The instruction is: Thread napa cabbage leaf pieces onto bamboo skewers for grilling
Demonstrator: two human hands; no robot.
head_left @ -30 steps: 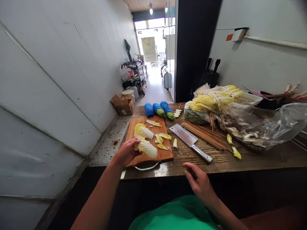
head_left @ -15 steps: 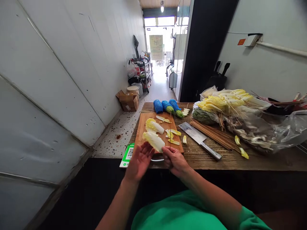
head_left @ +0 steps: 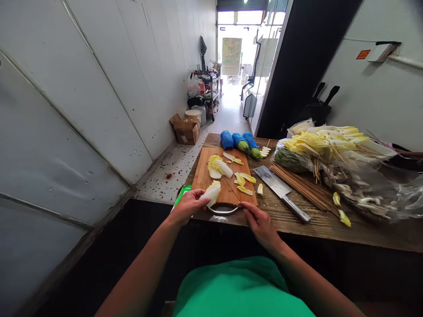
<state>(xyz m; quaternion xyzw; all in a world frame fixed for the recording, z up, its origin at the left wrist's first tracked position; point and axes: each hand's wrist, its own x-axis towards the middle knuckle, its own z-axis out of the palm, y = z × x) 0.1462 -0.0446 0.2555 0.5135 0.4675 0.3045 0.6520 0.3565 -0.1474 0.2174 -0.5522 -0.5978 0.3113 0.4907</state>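
Note:
My left hand [head_left: 190,205] is closed around a pale yellow-white napa cabbage leaf [head_left: 212,193], held over the near left part of the wooden cutting board [head_left: 202,176]. In my right hand [head_left: 261,222] a thin wooden skewer [head_left: 234,191] is pinched near its lower end; it slants up and left over the board, apart from the leaf. A larger piece of napa cabbage [head_left: 220,167] lies on the board beyond my hands. Several small yellow leaf pieces [head_left: 244,190] are scattered to its right.
A cleaver [head_left: 280,192] lies right of the board, beside a bundle of bare skewers [head_left: 302,187]. Skewered cabbage [head_left: 325,140] is piled on bags at the right, near bagged mushrooms [head_left: 370,202]. Green squashes in blue foam nets [head_left: 240,141] sit behind the board.
My hands have moved apart. The left has taken the cabbage leaf from the right hand's side and closed on it; the right now holds the skewer alone, tilted left. The view has shifted.

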